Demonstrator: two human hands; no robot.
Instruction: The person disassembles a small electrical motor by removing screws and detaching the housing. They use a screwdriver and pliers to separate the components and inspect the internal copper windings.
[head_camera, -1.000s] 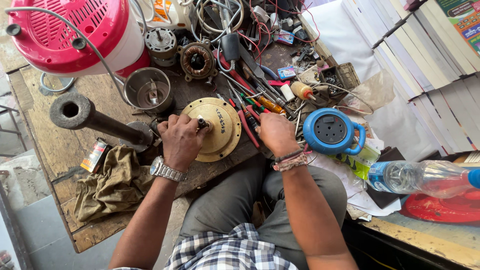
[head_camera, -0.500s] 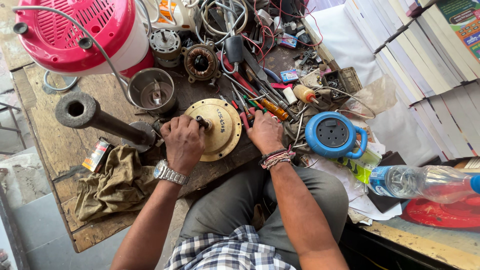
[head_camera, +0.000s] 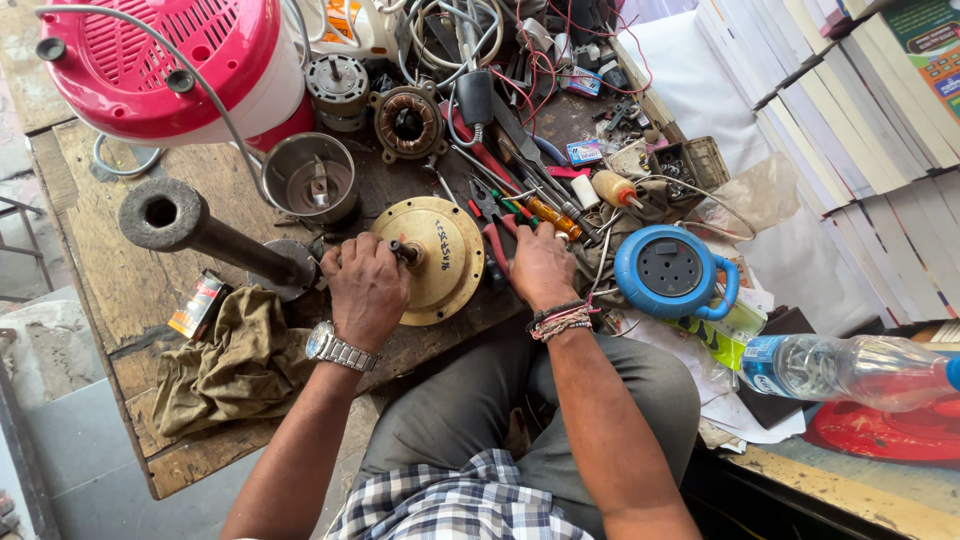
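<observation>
The brass-coloured motor cover (head_camera: 432, 258) lies flat near the front edge of the cluttered wooden counter (head_camera: 110, 270), your left hand (head_camera: 365, 285) clenched around its centre shaft. Your right hand (head_camera: 540, 265) rests fingers-down among the loose screwdrivers and pliers (head_camera: 520, 205), grasping nothing that can be made out. A slip on that shaft could skid the cover into the tools or off the edge.

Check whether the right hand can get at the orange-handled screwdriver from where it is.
Probably yes: the right hand rests on the tool pile, and the screwdriver lies on top just past its fingertips, uncovered.
</observation>
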